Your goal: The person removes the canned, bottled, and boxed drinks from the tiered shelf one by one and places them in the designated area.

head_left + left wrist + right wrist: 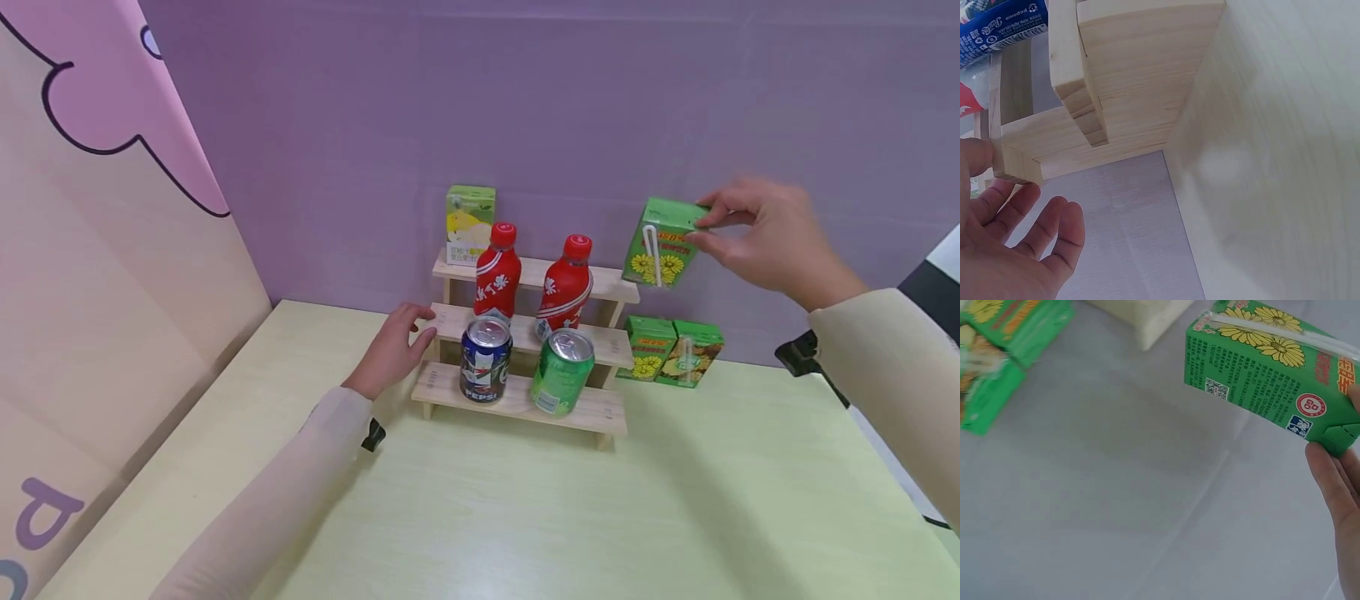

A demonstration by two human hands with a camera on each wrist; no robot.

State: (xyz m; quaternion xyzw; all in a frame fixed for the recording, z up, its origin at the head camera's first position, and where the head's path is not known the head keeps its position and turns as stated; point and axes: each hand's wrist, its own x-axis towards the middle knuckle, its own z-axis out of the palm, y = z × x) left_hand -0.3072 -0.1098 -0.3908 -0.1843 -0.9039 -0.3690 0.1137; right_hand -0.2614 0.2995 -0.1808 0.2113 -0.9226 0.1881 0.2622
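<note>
"What does the carton point(667, 248) look like?"

"Bright green, with yellow flowers, red lettering and a bent white straw point(657, 260) down its front. One side carries small print and a square code (too fine for me to read)."

"And the grip?"

"The right hand point(776, 237) pinches it near its top, thumb and fingers only a box's thickness apart. The carton hangs slightly tilted, just left of those fingertips, near the top step of the wooden stand point(438, 383). Two similar boxes point(647, 348) are below the grip."

"The left hand point(393, 350)?"

"Thumb and fingers pinch the end of a step, the last two fingers free; a dark blue can point(483, 367) is near, to its right."
</note>
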